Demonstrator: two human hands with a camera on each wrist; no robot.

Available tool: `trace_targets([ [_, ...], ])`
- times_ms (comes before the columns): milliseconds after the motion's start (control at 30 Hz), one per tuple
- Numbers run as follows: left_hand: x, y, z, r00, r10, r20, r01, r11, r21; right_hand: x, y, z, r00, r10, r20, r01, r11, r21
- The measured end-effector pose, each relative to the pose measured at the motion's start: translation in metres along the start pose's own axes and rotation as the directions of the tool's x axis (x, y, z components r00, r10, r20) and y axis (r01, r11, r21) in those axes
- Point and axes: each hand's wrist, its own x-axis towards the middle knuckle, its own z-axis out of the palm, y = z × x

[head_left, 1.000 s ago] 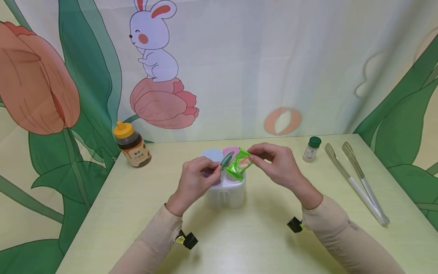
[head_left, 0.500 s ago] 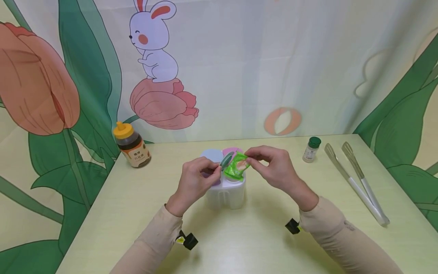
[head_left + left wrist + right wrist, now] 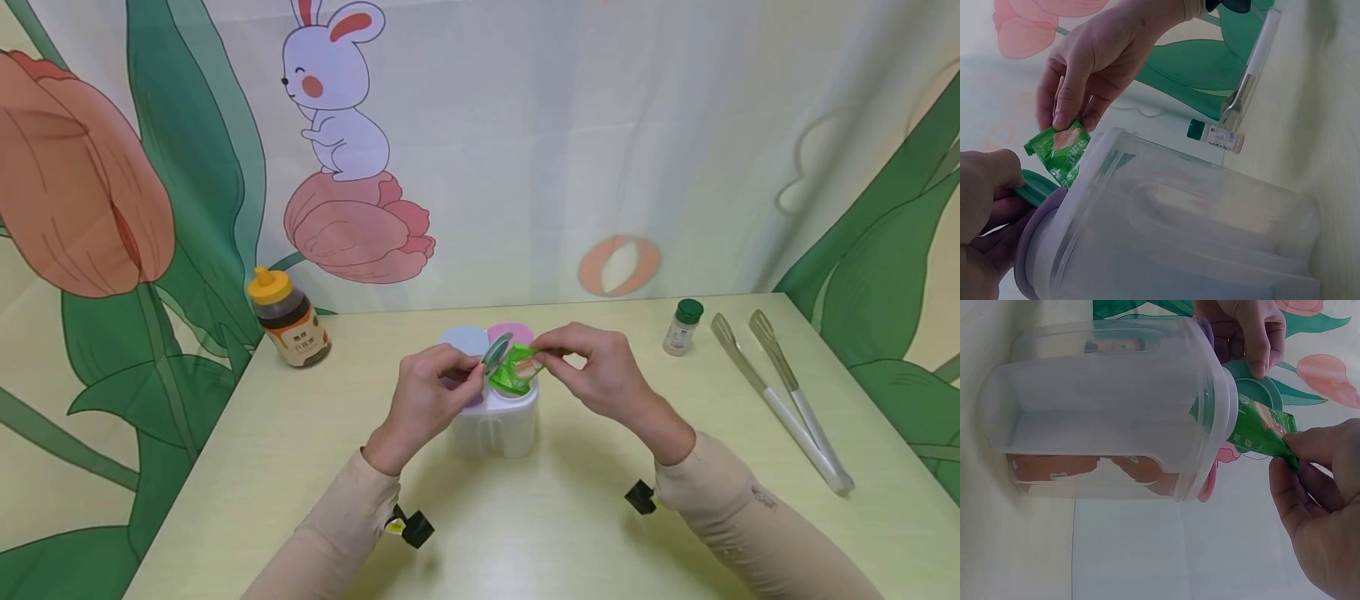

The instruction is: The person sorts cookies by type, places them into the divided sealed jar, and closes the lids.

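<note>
A translucent plastic storage container (image 3: pixel 495 433) stands on the table, its white top fitted with coloured round lids. My left hand (image 3: pixel 431 387) pinches the green lid (image 3: pixel 497 355), held tilted up beside its opening. Between thumb and fingers, my right hand (image 3: pixel 603 367) grips one end of a green snack packet (image 3: pixel 1263 428). The packet's other end dips into the opening; in the right wrist view its green corner shows through the container wall. A purple lid (image 3: pixel 1025 250) lies close under the left fingers.
Blue (image 3: pixel 463 339) and pink (image 3: pixel 512 332) lids cover the container's back openings. At the back left stands a brown bottle with a yellow cap (image 3: pixel 296 329). A small green-capped shaker jar (image 3: pixel 682 327) and metal tongs (image 3: pixel 795 408) are on the right. A printed curtain (image 3: pixel 510 167) hangs behind.
The right hand has moved a little left and down, taking the green packet lower into the opening. The left hand and the green lid have stayed in place.
</note>
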Motion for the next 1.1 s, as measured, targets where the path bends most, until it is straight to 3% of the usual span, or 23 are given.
trace_targets([
  [200, 0.0005, 0.0, 0.0007, 1.0, 0.005, -0.002, -0.005, 1.0, -0.001, 0.0009, -0.0006, -0.0008, 0.999, -0.031, 0.028, 0.031, 0.999, 0.006],
  [667, 0.0022, 0.0011, 0.0, 1.0, 0.006, 0.005, -0.006, 1.0, 0.011, 0.0021, -0.0052, -0.0043, 0.993, -0.081, 0.088, 0.09, 0.991, -0.103],
  [1100, 0.0009, 0.0, 0.0006, 1.0, 0.01, 0.008, -0.01, 1.0, 0.022, -0.0003, -0.0058, -0.0042, 0.981, -0.059, 0.185, 0.081, 0.99, -0.117],
])
